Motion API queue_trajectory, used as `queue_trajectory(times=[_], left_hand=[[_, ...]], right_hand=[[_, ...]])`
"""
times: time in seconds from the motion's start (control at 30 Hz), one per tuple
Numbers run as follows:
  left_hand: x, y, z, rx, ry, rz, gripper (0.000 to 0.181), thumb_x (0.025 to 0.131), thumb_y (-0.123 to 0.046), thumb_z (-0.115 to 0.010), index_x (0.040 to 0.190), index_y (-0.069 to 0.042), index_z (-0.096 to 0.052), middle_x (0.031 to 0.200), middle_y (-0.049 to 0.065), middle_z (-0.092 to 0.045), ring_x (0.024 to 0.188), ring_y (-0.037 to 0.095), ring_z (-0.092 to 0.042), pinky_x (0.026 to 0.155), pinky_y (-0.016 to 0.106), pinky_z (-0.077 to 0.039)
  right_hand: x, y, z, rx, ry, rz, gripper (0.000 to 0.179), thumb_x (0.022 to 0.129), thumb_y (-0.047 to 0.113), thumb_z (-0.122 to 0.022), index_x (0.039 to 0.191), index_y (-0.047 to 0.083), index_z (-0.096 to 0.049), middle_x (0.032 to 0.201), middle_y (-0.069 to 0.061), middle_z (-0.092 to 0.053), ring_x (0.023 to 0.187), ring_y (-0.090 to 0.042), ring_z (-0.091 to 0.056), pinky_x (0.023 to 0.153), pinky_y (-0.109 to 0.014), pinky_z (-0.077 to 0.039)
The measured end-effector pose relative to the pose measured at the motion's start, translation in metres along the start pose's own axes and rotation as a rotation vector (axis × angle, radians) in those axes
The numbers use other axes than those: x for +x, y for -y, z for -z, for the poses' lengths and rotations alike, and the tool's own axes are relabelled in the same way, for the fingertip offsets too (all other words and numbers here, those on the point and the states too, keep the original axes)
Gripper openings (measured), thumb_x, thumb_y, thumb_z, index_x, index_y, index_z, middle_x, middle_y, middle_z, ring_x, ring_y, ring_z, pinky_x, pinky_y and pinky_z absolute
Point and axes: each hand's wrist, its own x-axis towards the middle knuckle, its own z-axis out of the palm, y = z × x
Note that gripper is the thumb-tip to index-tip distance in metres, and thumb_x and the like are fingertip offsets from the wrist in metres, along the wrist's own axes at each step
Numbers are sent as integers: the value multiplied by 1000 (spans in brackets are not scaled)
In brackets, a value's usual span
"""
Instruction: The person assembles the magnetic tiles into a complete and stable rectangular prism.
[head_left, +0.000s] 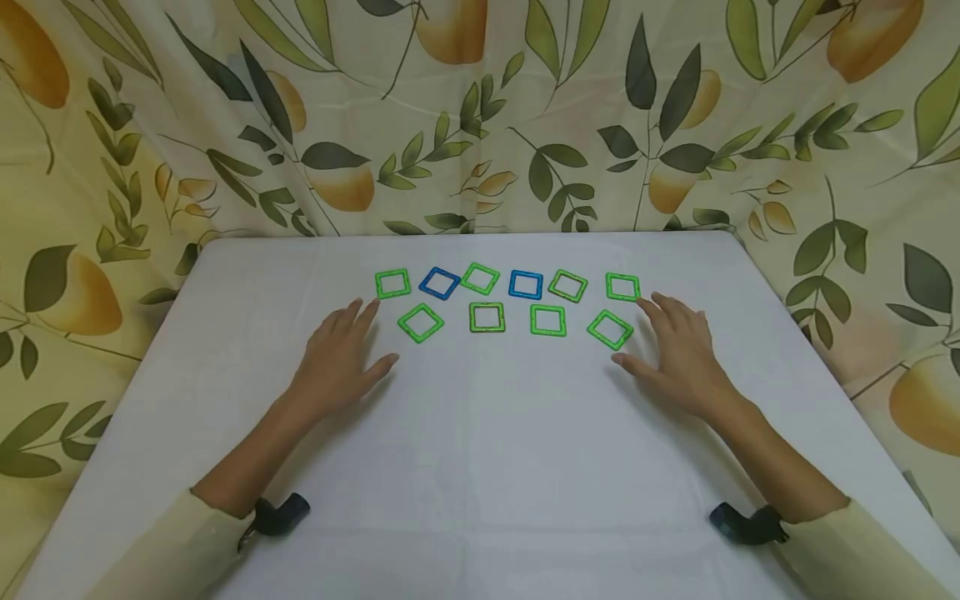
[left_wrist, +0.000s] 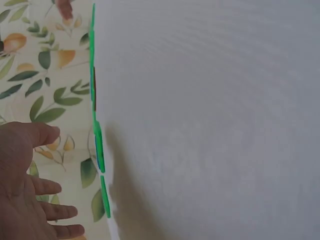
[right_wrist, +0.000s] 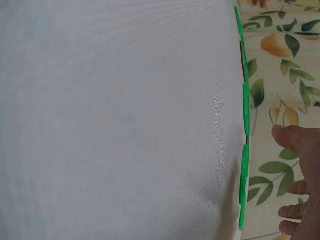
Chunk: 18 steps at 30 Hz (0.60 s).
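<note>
Fingers (head_left: 367,317) spread wide, the left hand (head_left: 330,360) is at ten o'clock and the right hand (head_left: 688,357) at two, flanking ten flat, hollow squares (head_left: 548,333) at twelve on the white table (head_left: 480,467): eight green, two blue, some turned cornerwise, in two rough rows. Fruit-printed cloth (head_left: 480,108) hangs behind. Black cameras (head_left: 283,514) jut from both cuffs (head_left: 187,533). I can't tell whether any fingertip touches a square.
</note>
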Motion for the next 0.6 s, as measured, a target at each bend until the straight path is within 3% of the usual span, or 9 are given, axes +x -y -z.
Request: queue_trajectory(times=[0.33,0.6], left_hand=[[9,-10,-5,-65,-62,-62,75,101,-32,-69,160,1,-38,163,27,-35,150,49,-28,118,66,-26],[19,-20,-13,-131,-100,-89,68,98,-27,-73,155,0,-47,159,23,-44,149,43,-34,118,61,-29]], right_hand=[[10,11,-8,-6,6,62,83,92,35,-82,153,-4,-42,155,-30,-39,147,-49,-28,120,-71,-3],[18,20,-14,33,25,57,76,94,33,-81,152,-3,-47,156,-28,-41,146,-49,-30,123,-65,-7]])
